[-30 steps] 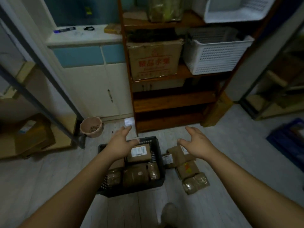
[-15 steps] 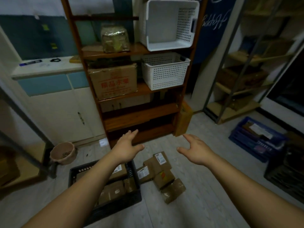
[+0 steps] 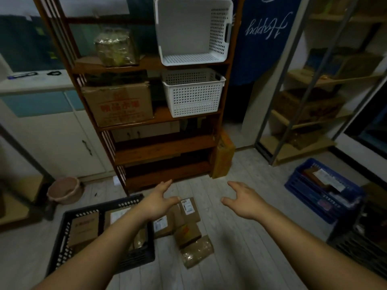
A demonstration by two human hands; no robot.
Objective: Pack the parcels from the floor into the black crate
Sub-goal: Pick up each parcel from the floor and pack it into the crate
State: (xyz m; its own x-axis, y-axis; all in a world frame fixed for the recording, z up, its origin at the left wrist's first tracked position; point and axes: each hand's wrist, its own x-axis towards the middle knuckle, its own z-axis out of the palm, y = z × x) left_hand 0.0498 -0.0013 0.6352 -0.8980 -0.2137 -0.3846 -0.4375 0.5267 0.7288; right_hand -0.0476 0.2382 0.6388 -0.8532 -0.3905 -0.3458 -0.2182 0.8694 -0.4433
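Observation:
The black crate stands on the floor at lower left with several brown parcels inside, one of them a flat box. Right of it lies a cluster of brown parcels on the floor: a labelled box, another labelled box, a box with a red mark and a wrapped bundle. My left hand hovers above the crate's right edge, fingers spread, holding nothing. My right hand hangs over bare floor to the right of the parcels, also spread and empty.
A wooden shelf unit with white baskets and a cardboard box stands just behind. A blue crate sits on the floor at right, a pink bucket at left, a metal rack at far right.
The view has lifted and swung to the right, so the crate and parcels sit lower and further left. Both hands stay spread and empty in front of me.

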